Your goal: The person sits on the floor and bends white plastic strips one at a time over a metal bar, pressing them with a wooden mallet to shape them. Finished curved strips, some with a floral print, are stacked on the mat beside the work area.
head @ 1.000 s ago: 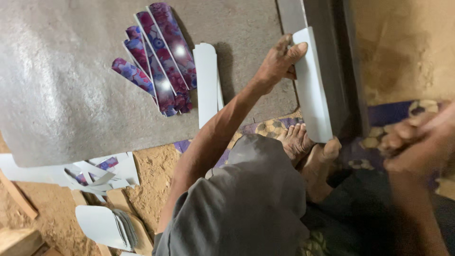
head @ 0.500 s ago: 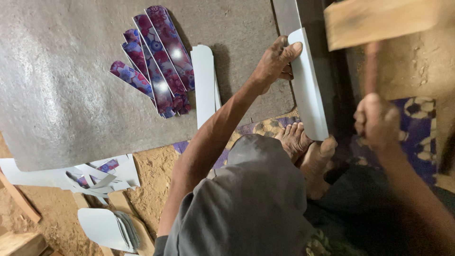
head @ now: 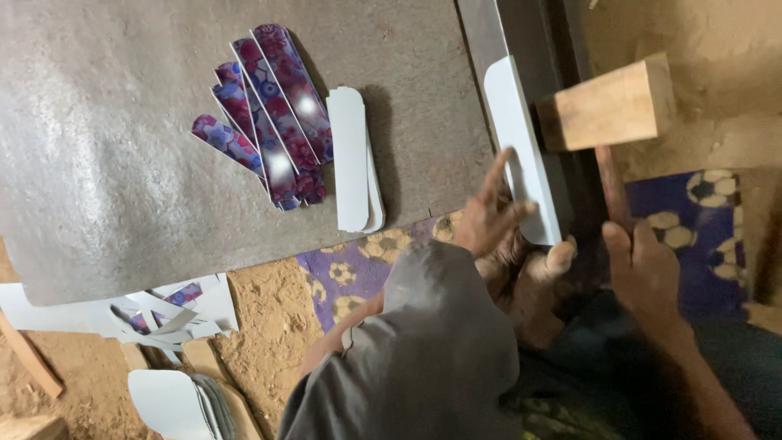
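Right hand [head: 648,273]: fingers clamped round the dark handle of a wooden mallet with a pale block head [head: 607,106]; the head sits against the long white rounded-end strip [head: 521,155].

Left hand [head: 493,212]: fingers spread apart, pressing flat on the lower part of that strip, which lies along a dark metal bar [head: 562,49] at the edge of a grey sheet-metal plate [head: 122,163]. A bare foot [head: 538,273] braces just below the strip's near end.

Handling note: blows look best landed squarely, with the holding fingers kept well down the strip, away from the head.

Count: one strip on the bar; one small stack of white strips [head: 354,159], number unclear; about five purple floral-patterned strips [head: 269,114] fanned beside it; a heap of offcuts [head: 163,314] on the earth floor; more white blanks [head: 175,403] at the bottom edge.
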Demonstrator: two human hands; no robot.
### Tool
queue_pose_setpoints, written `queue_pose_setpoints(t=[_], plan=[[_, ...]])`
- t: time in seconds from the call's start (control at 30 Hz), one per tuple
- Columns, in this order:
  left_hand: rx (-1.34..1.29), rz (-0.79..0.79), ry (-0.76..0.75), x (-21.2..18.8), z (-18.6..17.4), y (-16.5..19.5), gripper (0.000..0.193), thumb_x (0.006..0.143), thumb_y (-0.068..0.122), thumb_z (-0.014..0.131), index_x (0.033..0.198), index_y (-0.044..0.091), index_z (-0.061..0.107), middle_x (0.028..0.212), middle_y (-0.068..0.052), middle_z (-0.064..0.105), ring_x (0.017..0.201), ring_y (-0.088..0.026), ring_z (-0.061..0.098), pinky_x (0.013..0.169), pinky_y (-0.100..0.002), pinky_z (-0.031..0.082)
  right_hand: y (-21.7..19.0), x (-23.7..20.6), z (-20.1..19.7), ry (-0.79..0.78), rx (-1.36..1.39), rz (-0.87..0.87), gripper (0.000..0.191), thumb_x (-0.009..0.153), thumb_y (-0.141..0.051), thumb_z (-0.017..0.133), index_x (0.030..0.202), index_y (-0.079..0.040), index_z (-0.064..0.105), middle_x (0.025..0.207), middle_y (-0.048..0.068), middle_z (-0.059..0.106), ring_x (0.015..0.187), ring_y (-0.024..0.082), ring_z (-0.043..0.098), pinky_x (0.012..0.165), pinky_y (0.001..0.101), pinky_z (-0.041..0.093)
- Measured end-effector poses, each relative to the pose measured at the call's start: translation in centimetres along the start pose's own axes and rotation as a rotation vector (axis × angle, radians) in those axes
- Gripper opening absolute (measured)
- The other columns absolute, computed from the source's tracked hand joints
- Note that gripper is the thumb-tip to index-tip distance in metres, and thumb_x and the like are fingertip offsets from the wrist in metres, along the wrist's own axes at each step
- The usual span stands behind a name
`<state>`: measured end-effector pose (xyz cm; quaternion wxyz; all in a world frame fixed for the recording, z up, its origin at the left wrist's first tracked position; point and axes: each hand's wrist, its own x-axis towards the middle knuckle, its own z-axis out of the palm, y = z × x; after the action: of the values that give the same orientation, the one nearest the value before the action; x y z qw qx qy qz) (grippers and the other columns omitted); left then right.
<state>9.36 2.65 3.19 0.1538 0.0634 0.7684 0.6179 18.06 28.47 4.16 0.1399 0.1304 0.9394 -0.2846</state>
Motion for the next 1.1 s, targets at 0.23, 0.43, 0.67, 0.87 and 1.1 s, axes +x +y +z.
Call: queue_pose_setpoints(t=[0.23,0.43,0.67,0.87,1.1], plan=[[0.210,-0.280,-0.177,1.1,-1.4,0.5,0.101,0.088,0.036,0.078,0.166,0.033,0.014,0.115,-0.026,0.074,0.104,-0.038,0.073,0.097,-0.050,0.060,-0.3,-2.1,-1.7,-0.017,0.378,0.204,0.064,0.113,-0.059,0.044,0.097,0.000,0.061,0.070,0.011,0.056,0.068,0.024,0.057,0.059,0.0408,0.045],[0.178,-0.180,-0.109,7.3,-4.9,-0.3,0.102,0.087,0.037,0.078,0.164,0.032,0.012,0.101,-0.016,0.078,0.090,-0.027,0.078,0.083,-0.046,0.064,0.5,-2.7,-3.7,0.305,0.893,0.099,0.055,0.115,-0.052,0.041,0.100,-0.002,0.058,0.073,0.009,0.054,0.067,0.022,0.054,0.060,0.0370,0.046],[0.141,-0.174,-0.140,7.2,-4.7,0.0,0.099,0.089,0.035,0.078,0.166,0.027,0.016,0.090,-0.013,0.075,0.080,-0.022,0.072,0.076,-0.042,0.061,0.8,-2.1,-1.0,0.052,0.438,0.190,0.043,0.119,-0.043,0.037,0.104,-0.006,0.053,0.078,0.006,0.051,0.066,0.019,0.052,0.060,0.0325,0.046],[0.143,-0.183,-0.130,7.0,-4.8,-0.2,0.099,0.091,0.037,0.078,0.167,0.025,0.016,0.084,-0.009,0.072,0.072,-0.019,0.065,0.068,-0.041,0.057,2.5,-5.0,-1.2,0.137,0.557,0.248,0.034,0.115,-0.036,0.039,0.111,-0.006,0.053,0.080,0.009,0.054,0.071,0.023,0.056,0.062,0.0388,0.050],[0.132,0.010,-0.102,7.6,-4.6,-2.0,0.109,0.086,0.042,0.080,0.166,0.023,0.008,0.085,-0.003,0.067,0.071,-0.015,0.064,0.068,-0.038,0.058,3.1,-3.2,-1.7,0.279,0.988,0.121,0.035,0.113,-0.036,0.037,0.104,-0.007,0.055,0.076,0.009,0.056,0.065,0.023,0.058,0.058,0.0398,0.051]])
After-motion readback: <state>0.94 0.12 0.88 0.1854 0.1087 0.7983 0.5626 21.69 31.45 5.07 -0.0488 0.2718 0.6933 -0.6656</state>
